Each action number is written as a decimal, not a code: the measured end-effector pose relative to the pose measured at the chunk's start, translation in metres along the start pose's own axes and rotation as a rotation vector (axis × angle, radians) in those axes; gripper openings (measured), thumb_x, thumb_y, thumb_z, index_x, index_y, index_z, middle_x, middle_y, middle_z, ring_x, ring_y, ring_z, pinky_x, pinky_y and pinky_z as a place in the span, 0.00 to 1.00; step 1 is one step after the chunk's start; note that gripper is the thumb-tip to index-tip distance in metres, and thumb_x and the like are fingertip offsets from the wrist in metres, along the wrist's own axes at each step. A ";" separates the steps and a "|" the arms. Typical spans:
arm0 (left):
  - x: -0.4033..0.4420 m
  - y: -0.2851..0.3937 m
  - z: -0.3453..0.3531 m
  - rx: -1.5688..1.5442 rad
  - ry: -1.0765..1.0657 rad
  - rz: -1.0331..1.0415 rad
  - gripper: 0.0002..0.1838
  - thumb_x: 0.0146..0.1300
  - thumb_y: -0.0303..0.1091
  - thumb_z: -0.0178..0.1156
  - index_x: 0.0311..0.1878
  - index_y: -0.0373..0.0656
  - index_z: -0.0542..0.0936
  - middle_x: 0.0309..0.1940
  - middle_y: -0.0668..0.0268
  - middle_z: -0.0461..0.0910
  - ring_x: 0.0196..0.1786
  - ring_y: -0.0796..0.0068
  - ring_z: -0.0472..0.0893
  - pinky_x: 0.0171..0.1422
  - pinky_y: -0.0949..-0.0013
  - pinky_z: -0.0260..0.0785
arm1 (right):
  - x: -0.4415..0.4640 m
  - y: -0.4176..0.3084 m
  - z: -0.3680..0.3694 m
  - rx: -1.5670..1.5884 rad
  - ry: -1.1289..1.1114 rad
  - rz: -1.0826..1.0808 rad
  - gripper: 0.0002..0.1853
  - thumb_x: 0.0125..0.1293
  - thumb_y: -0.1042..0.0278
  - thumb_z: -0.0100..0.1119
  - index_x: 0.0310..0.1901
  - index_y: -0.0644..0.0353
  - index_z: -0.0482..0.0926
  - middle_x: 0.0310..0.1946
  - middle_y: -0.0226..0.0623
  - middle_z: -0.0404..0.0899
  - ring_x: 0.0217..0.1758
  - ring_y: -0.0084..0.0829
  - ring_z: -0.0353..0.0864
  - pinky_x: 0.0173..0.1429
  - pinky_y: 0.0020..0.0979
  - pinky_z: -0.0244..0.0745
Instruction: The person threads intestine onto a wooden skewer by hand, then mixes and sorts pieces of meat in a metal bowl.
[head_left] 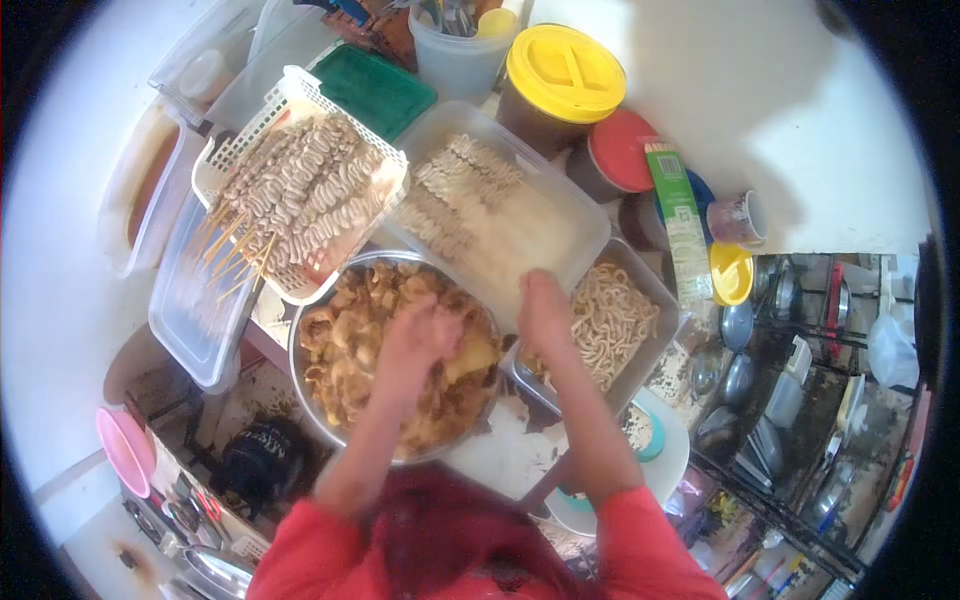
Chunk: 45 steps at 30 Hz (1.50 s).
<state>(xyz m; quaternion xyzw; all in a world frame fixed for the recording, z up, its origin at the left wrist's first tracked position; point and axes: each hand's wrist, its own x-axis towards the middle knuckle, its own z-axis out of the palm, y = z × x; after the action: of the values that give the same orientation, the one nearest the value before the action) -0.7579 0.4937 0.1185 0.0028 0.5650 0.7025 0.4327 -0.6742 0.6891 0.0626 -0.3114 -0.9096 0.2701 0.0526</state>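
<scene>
My feed looks straight down: my right hand [544, 312] is at the near edge of the clear tub [548, 215], fingers bunched; my left hand [424, 332] is over the metal bowl [293, 360], fingers curled in. Whether either pinches anything, I can't tell. The pale intestine-like strips [615, 335] lie just right of my right hand, the nearer one, in a grey tub [660, 290] running near-left to far-right, curling without one axis. Far left, the pleated skewers [310, 195] point their stick ends [235, 245] near-left.

Round silver metal pan [293, 362] is below the left hand [425, 335], white rectangular plastic basket [207, 172] ahead-left, clear rectangular plastic tub [470, 280] just ahead of the right hand [545, 310] lol.
</scene>
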 end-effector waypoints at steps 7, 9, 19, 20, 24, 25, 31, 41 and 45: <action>-0.036 -0.015 -0.019 0.290 -0.085 -0.082 0.23 0.64 0.28 0.55 0.61 0.35 0.65 0.48 0.58 0.79 0.50 0.71 0.78 0.56 0.69 0.69 | 0.076 -0.010 0.057 -0.268 -0.253 -0.071 0.08 0.51 0.80 0.53 0.35 0.65 0.74 0.37 0.52 0.76 0.45 0.49 0.76 0.46 0.43 0.75; -0.037 -0.012 -0.021 0.344 -0.074 -0.082 0.21 0.65 0.27 0.53 0.60 0.34 0.66 0.47 0.59 0.79 0.50 0.73 0.78 0.55 0.70 0.69 | 0.077 -0.015 0.061 -0.317 -0.253 -0.113 0.09 0.50 0.79 0.54 0.35 0.65 0.74 0.37 0.50 0.76 0.45 0.47 0.77 0.46 0.42 0.76; -0.022 0.006 -0.010 0.407 -0.070 -0.015 0.18 0.64 0.25 0.53 0.58 0.35 0.69 0.47 0.61 0.80 0.52 0.72 0.77 0.58 0.69 0.68 | 0.087 0.023 0.066 -0.321 -0.032 -0.250 0.13 0.55 0.76 0.49 0.43 0.62 0.74 0.43 0.47 0.75 0.49 0.45 0.76 0.46 0.41 0.76; -0.021 0.006 -0.009 0.414 -0.074 0.007 0.18 0.64 0.25 0.53 0.58 0.34 0.70 0.47 0.61 0.80 0.52 0.72 0.77 0.58 0.69 0.68 | 0.092 0.026 0.061 -0.284 0.094 -0.285 0.14 0.55 0.76 0.48 0.45 0.62 0.74 0.44 0.47 0.75 0.49 0.45 0.75 0.46 0.41 0.76; -0.025 0.008 -0.006 0.493 -0.059 -0.035 0.17 0.63 0.24 0.53 0.56 0.34 0.71 0.47 0.61 0.80 0.51 0.73 0.78 0.58 0.69 0.68 | 0.120 0.033 0.034 -0.310 0.173 -0.039 0.17 0.58 0.75 0.46 0.51 0.64 0.73 0.47 0.47 0.74 0.49 0.45 0.76 0.47 0.41 0.76; -0.026 0.006 -0.007 0.518 -0.064 -0.026 0.17 0.63 0.23 0.52 0.56 0.34 0.71 0.46 0.61 0.80 0.51 0.73 0.78 0.58 0.70 0.68 | 0.126 0.030 0.025 -0.330 0.095 0.021 0.18 0.58 0.76 0.46 0.52 0.64 0.72 0.48 0.47 0.74 0.49 0.45 0.77 0.48 0.42 0.76; -0.028 -0.007 -0.012 0.597 -0.072 -0.016 0.16 0.63 0.23 0.52 0.54 0.33 0.72 0.45 0.62 0.80 0.50 0.74 0.78 0.58 0.70 0.68 | 0.147 0.044 0.031 -0.374 0.010 0.087 0.12 0.57 0.77 0.47 0.43 0.62 0.75 0.44 0.47 0.75 0.46 0.46 0.78 0.47 0.42 0.76; -0.004 0.006 0.004 0.442 -0.051 -0.030 0.17 0.63 0.25 0.54 0.56 0.34 0.71 0.47 0.58 0.80 0.52 0.70 0.78 0.57 0.69 0.69 | 0.056 0.022 0.007 0.071 0.197 -0.033 0.06 0.55 0.75 0.50 0.34 0.62 0.77 0.34 0.51 0.75 0.38 0.52 0.76 0.42 0.48 0.71; 0.038 0.026 0.033 0.215 0.019 0.139 0.18 0.64 0.27 0.53 0.57 0.34 0.69 0.49 0.58 0.78 0.53 0.70 0.77 0.57 0.70 0.69 | -0.006 -0.018 -0.020 0.303 0.216 0.032 0.06 0.59 0.71 0.55 0.36 0.62 0.79 0.31 0.49 0.75 0.37 0.49 0.76 0.40 0.43 0.70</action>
<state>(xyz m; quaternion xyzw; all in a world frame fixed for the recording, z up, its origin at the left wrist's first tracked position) -0.7808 0.5435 0.1328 0.0816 0.6396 0.6661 0.3748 -0.6739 0.6829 0.0896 -0.3414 -0.8426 0.3695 0.1921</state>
